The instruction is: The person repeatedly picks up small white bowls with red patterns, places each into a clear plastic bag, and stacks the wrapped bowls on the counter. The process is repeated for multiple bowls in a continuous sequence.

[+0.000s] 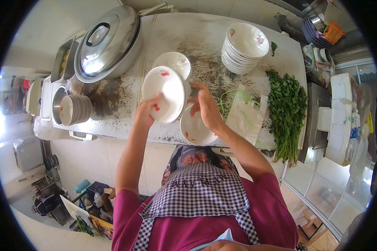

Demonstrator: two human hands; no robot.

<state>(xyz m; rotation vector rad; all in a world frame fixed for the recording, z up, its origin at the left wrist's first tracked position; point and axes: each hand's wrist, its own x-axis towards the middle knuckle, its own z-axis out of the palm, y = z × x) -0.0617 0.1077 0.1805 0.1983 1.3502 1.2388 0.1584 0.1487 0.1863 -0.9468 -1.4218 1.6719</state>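
My left hand (pixel 147 109) grips the rim of a white bowl with red marks (pixel 168 94), its thumb inside, holding it tilted above the worn table. Behind it stands another white bowl (pixel 172 61) with a glossy, film-like surface. My right hand (pixel 205 106) is raised just to the right of the held bowl, fingers apart and holding nothing. Below that hand, a white bowl with red and orange marks (pixel 196 130) rests at the table's near edge, partly hidden by my hand and forearm. Right of it lie a pale plastic bag (pixel 246 117) and green strings.
A tall stack of bowls (pixel 243 47) stands at the back right, with a bunch of leafy herbs (pixel 287 113) along the right edge. On the left are a large lidded metal pot (pixel 108 44), a row of stacked small dishes (pixel 75 109) and a metal tray (pixel 62 61).
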